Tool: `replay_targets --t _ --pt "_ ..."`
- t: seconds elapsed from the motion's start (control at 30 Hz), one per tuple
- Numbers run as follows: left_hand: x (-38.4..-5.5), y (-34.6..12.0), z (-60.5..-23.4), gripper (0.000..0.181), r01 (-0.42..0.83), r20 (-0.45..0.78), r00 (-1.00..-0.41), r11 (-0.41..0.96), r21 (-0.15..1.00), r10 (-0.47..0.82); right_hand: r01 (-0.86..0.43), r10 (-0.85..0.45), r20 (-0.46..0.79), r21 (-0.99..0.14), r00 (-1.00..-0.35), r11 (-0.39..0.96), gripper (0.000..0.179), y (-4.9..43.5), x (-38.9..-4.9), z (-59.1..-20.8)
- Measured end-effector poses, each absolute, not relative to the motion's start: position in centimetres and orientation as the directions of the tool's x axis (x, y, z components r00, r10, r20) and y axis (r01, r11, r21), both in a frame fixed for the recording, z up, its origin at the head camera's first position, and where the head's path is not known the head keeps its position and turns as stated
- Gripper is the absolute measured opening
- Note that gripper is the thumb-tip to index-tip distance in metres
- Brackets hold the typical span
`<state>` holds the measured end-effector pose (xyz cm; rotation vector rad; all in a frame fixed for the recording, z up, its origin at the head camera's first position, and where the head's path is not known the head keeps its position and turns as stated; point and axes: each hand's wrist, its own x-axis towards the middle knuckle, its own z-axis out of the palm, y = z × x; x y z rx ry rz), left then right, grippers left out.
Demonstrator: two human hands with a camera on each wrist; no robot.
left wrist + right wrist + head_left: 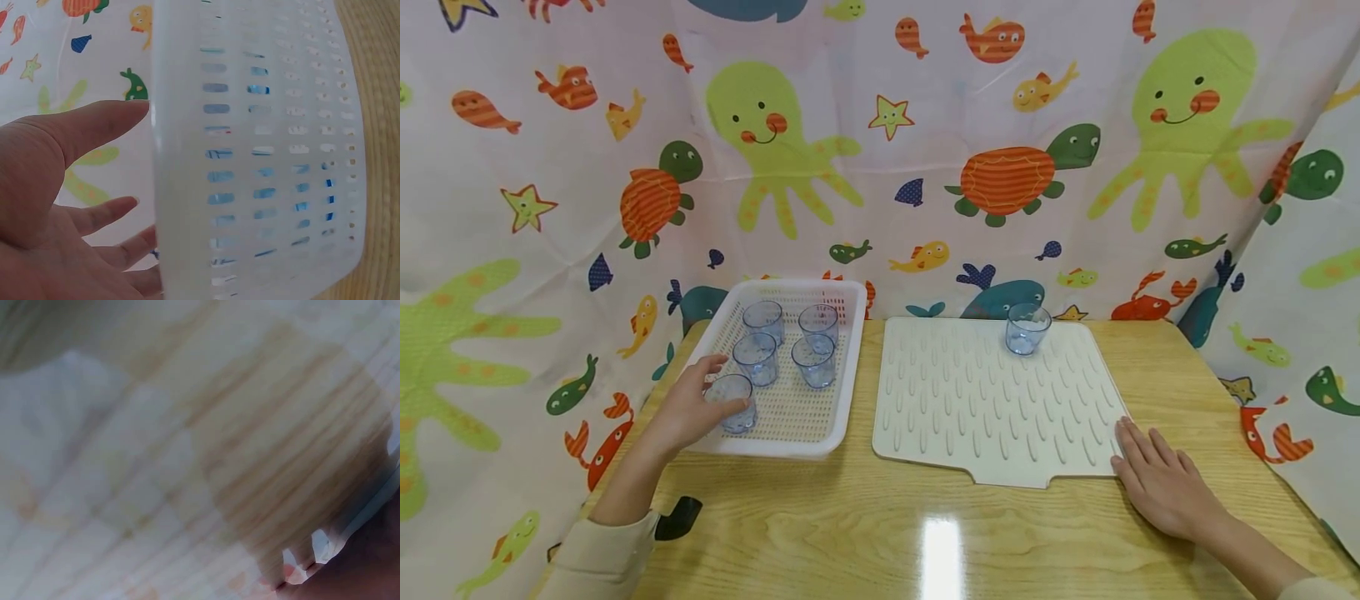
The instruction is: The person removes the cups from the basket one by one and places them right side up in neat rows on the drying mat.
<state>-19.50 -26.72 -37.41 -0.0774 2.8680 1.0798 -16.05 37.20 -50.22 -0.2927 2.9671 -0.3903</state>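
At the left, my left hand (pixel 688 408) reaches over the basket's rim beside the nearest clear bluish glass tumbler (pixel 741 417). Its thumb crosses in front of that tumbler while the fingers lie toward its far left side. The left wrist view shows the thumb (pixel 100 128) and fingers spread apart, their tips partly hidden by the basket wall. Several more tumblers (pixel 756 362) stand upright in the white perforated basket (pixel 847 375). My right hand (pixel 1168 487) lies flat on the table, fingertips at the right edge of a white ridged board (pixel 955 400).
A single tumbler (pixel 1026 333) stands upright near the board's far edge. Both board and basket rest on a wooden table (pixel 820 525). A curtain printed with sea animals (pixel 880 183) hangs behind and at both sides. The right wrist view is blurred.
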Motion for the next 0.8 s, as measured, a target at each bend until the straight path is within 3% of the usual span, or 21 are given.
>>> replay_targets --t 0.37,0.8 --pt "-20.0 -27.4 -38.6 0.088 -0.087 -0.114 -0.993 0.742 0.664 -0.015 -0.170 -0.208 -0.120 -0.267 -0.971 0.948 0.071 37.2 -16.1 -50.3" --pt "-20.0 -27.7 -39.1 0.081 -0.054 -0.035 -0.999 0.764 0.643 -0.041 -0.165 -0.202 -0.117 -0.265 -0.972 0.950 0.071 37.2 -16.1 -50.2"
